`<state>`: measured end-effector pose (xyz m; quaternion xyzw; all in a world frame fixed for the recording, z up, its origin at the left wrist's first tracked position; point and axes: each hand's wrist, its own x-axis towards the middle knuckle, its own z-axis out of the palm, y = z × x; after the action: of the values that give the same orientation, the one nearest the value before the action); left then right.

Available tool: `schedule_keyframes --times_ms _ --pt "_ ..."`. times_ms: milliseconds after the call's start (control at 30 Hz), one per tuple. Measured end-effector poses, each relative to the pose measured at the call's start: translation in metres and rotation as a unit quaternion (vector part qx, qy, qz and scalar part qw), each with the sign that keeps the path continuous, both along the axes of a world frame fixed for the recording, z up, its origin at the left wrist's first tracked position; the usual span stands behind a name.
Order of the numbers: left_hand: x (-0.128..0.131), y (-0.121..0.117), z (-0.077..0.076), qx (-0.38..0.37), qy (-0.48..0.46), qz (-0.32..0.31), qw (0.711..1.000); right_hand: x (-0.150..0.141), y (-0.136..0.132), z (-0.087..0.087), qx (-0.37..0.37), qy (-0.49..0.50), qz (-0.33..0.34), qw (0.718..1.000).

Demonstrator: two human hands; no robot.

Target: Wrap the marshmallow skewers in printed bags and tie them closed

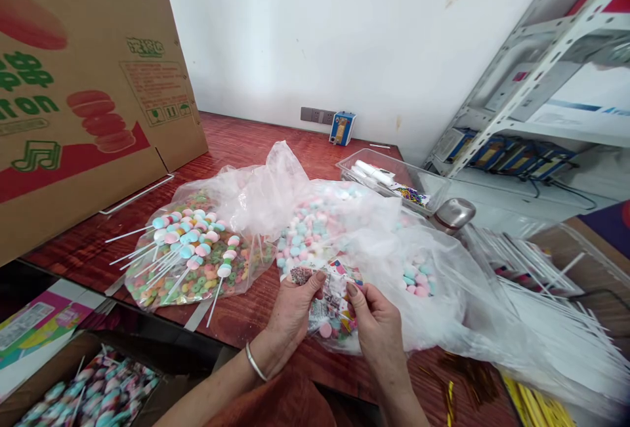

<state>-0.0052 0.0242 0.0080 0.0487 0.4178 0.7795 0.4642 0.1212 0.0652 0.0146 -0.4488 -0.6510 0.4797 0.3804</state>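
Between my hands is a small clear printed plastic bag [335, 292] with colourful markings. My left hand [294, 305] pinches its left edge between thumb and fingers. On the right edge, the thumb and fingers of my right hand [377, 315] are closed on it. Just behind lies a big clear bag of pink, blue and white marshmallows [315, 223], its loose plastic spreading to the right. To the left, several marshmallow skewers [187, 237] on white sticks rest on a bag of coloured ring candies [197, 286]. One skewer [226, 266] lies apart from the pile.
A large cardboard box [98, 86] stands at the left. Below the table edge, an open box holds many wrapped skewers [98, 391]. A clear tray [418, 171], a metal object [453, 214], white sticks [556, 322] and gold ties [534, 397] are at the right, beside metal shelving [497, 112].
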Motion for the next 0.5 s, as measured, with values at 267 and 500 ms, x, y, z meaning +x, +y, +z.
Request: schedule_keyframes --times_ms 267,500 --pt "-0.003 0.003 -0.008 -0.013 -0.009 -0.035 0.999 -0.001 -0.002 -0.008 0.108 -0.061 -0.017 0.992" --pt "-0.011 0.004 -0.014 0.037 -0.214 -0.028 0.976 0.0 -0.013 0.001 0.197 -0.054 -0.019 0.979"
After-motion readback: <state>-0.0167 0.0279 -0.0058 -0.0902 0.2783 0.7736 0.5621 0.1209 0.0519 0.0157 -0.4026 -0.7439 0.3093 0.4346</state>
